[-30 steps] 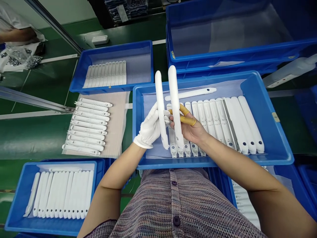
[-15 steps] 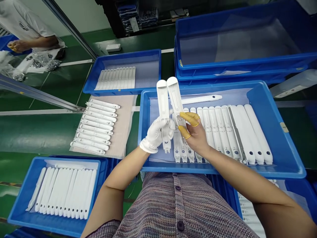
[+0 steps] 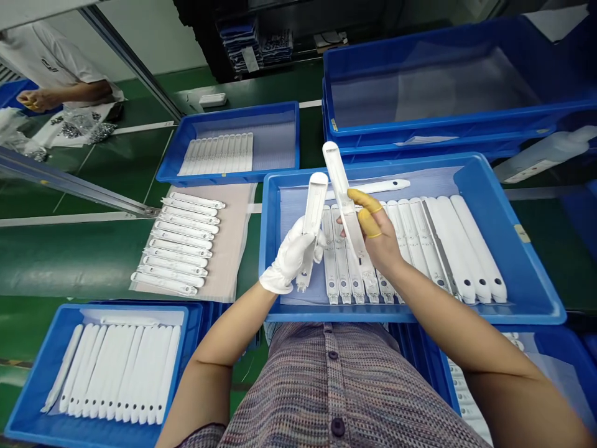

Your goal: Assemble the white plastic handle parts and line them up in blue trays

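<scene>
Both hands are closed on something. The gloved left hand (image 3: pixel 291 255) clenches one white plastic strip (image 3: pixel 314 211) around its lower half, held up and tilted. The right hand (image 3: pixel 377 233), yellow finger cots (image 3: pixel 365 208) on two fingers, grasps a second white strip (image 3: pixel 338 180), tilted the other way. Just below lie rows of similar strips (image 3: pixel 420 249) in a blue tray (image 3: pixel 522 261). Smooth cots or cotton could let a strip slip and scuff those rows; the held strips, so close, could knock together.
</scene>
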The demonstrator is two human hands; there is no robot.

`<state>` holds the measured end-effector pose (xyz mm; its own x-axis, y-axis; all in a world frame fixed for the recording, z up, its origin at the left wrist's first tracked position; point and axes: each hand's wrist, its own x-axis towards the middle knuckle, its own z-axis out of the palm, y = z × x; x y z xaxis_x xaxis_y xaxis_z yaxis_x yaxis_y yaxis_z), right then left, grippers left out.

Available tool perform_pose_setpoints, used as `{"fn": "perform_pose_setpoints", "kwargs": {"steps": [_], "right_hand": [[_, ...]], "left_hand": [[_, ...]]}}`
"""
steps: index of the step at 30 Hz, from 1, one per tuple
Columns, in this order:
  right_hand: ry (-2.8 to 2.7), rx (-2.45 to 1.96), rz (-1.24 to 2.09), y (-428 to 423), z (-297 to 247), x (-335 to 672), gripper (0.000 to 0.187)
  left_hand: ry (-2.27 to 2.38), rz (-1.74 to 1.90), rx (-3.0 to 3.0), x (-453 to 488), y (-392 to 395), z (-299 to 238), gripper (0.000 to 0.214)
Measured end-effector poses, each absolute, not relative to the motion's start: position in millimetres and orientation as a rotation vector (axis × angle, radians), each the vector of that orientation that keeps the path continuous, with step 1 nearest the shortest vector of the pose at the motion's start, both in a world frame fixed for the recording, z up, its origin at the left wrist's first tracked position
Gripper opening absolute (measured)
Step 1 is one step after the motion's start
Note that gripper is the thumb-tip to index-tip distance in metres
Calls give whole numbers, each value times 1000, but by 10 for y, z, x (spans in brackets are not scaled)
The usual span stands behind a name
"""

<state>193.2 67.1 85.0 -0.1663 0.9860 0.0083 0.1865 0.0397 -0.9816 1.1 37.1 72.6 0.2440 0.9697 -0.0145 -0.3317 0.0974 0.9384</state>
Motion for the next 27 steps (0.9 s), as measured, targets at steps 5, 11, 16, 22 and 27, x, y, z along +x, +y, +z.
{"fn": "perform_pose_setpoints", "kwargs": {"steps": [5,11,16,22,27], "right_hand": [[-1359,-1103,1200,821,1084,1962,49],[-1528,-1096,889,856,1123,1976,54],[-1667,-1085,961,860,1137,2067,53],[-1684,-906,1059,861,1108,2122,46],[-1634,-1016,848,863,1032,2078,44]], "left_hand": [[813,1006,1133,52,283,768,39],[971,897,1385,60,213,664,38],[923,858,1288,97,167,658,40],[913,896,1272,95,192,716,43],[1029,893,1472,55,202,583,43]]}}
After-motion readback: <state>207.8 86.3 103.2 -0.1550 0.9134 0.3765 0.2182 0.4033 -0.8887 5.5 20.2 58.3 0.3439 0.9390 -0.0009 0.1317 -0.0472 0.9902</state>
